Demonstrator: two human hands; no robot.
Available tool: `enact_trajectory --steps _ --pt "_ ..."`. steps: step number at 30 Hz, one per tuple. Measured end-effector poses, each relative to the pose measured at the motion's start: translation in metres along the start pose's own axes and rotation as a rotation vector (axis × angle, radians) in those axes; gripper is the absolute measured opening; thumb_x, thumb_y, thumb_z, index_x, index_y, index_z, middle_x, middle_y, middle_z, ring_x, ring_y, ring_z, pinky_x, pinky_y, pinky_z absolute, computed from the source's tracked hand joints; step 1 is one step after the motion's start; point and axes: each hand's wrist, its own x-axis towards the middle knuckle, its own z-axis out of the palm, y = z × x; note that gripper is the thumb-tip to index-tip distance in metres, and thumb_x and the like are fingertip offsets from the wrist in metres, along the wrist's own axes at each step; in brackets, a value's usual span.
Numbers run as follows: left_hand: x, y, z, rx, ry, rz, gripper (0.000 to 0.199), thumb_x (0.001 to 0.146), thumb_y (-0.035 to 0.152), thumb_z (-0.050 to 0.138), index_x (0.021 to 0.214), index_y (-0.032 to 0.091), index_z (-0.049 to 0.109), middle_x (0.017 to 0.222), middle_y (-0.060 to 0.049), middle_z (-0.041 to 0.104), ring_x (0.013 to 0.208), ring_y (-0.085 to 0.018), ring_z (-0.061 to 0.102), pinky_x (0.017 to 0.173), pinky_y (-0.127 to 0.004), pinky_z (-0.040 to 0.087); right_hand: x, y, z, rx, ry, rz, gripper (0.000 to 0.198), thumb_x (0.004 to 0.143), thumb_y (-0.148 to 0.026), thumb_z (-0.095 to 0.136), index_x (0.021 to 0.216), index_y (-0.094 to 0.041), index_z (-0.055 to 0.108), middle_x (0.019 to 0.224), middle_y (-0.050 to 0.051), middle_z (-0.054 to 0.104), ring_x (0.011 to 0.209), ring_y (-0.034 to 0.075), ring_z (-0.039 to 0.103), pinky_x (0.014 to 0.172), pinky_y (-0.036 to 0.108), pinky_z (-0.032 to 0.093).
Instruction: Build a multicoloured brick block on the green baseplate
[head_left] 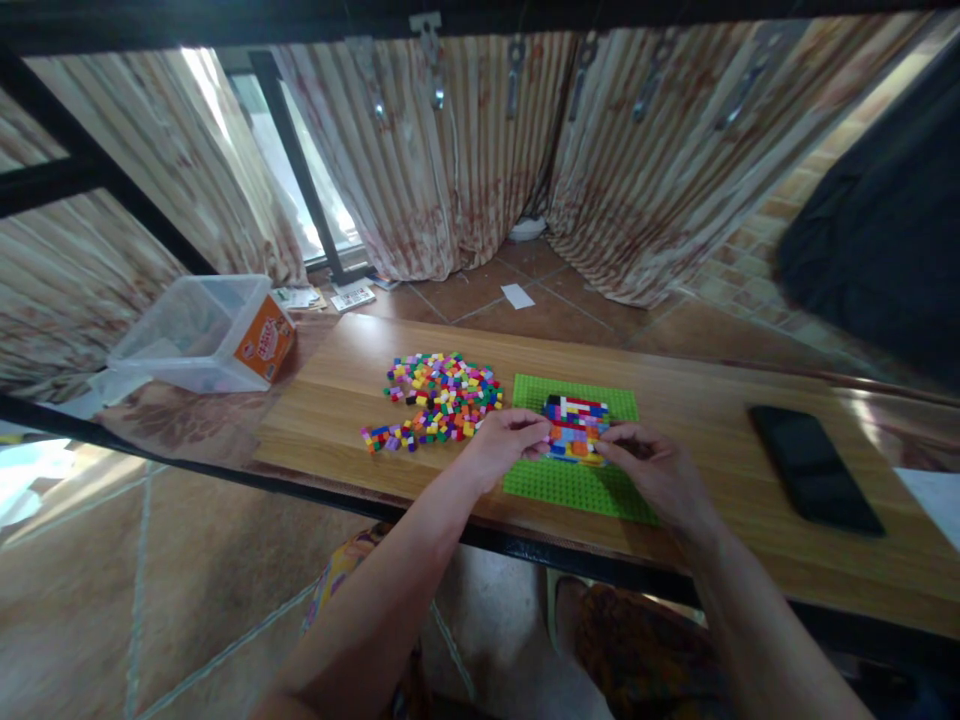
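Note:
A green studded baseplate point(536, 482) lies on the wooden board, bearing a colourful block of toy bricks point(574, 430) in red, white, blue, orange and yellow. My left hand point(510, 440) is at the block's left side, thumb and fingers pinched together. What lies between those fingertips, if anything, is too small to make out. On the right side, my right hand point(656, 468) has its thumb and finger closed at the block's edge, over the baseplate. Whether it grips a single brick is hidden. A loose pile of small mixed bricks point(450, 390) spreads to the left of the baseplate.
A black phone point(814, 468) lies on the wooden board point(701, 420) at the right, near some white paper point(930, 500). A clear plastic bin point(199, 335) with an orange label stands at the left. Striped curtains point(450, 160) hang behind, and a black bar crosses the top.

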Motion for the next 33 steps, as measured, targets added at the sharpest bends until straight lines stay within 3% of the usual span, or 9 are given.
enact_trajectory --steps 5,11,15,20,25,33 --pt "0.000 0.000 -0.002 -0.092 -0.088 0.002 0.021 0.071 0.023 0.081 0.087 0.011 0.074 0.074 -0.002 0.070 0.066 -0.008 0.063 0.069 -0.022 0.050 -0.006 -0.014 0.003 -0.047 0.161 -0.152 0.017 0.079 -0.041 0.073 0.076 -0.024 0.074 0.086 0.003 0.072 0.082 0.019 0.066 0.073 0.032 0.052" --pt "0.001 -0.003 -0.001 -0.109 -0.172 0.048 0.032 0.068 0.028 0.085 0.093 0.012 0.075 0.080 -0.004 0.073 0.069 -0.010 0.065 0.072 -0.024 0.051 -0.020 -0.035 0.022 -0.197 0.031 -0.335 0.015 0.088 -0.037 0.067 0.094 -0.027 0.076 0.104 0.004 0.072 0.092 0.019 0.066 0.082 0.035 0.053" --pt "-0.003 -0.001 0.004 -0.073 -0.232 0.142 0.037 0.067 0.030 0.086 0.098 0.013 0.073 0.082 -0.003 0.074 0.067 -0.011 0.065 0.073 -0.027 0.052 -0.022 -0.040 0.027 -0.223 -0.030 -0.342 0.018 0.088 -0.039 0.069 0.099 -0.027 0.075 0.103 0.004 0.072 0.092 0.019 0.067 0.083 0.035 0.053" --pt "-0.005 0.002 0.009 -0.038 -0.213 0.192 0.036 0.065 0.030 0.087 0.092 0.014 0.069 0.078 -0.002 0.073 0.063 -0.010 0.064 0.069 -0.026 0.052 -0.022 -0.038 0.027 -0.178 -0.064 -0.309 0.012 0.089 -0.036 0.068 0.092 -0.026 0.075 0.095 0.001 0.073 0.089 0.018 0.066 0.082 0.033 0.051" --pt "-0.005 0.002 0.009 0.029 -0.222 0.207 0.033 0.067 0.036 0.085 0.082 0.013 0.069 0.071 -0.001 0.071 0.061 -0.010 0.064 0.067 -0.024 0.052 -0.023 -0.041 0.026 -0.127 -0.058 -0.268 0.010 0.087 -0.035 0.070 0.086 -0.026 0.075 0.087 -0.001 0.071 0.081 0.016 0.065 0.075 0.030 0.050" --pt "-0.007 0.005 0.007 -0.009 -0.288 0.167 0.036 0.066 0.038 0.086 0.083 0.012 0.069 0.070 -0.002 0.072 0.061 -0.010 0.064 0.066 -0.025 0.053 -0.023 -0.048 0.021 0.031 -0.089 -0.214 0.009 0.084 -0.034 0.071 0.083 -0.026 0.075 0.084 0.001 0.073 0.080 0.017 0.067 0.076 0.032 0.052"
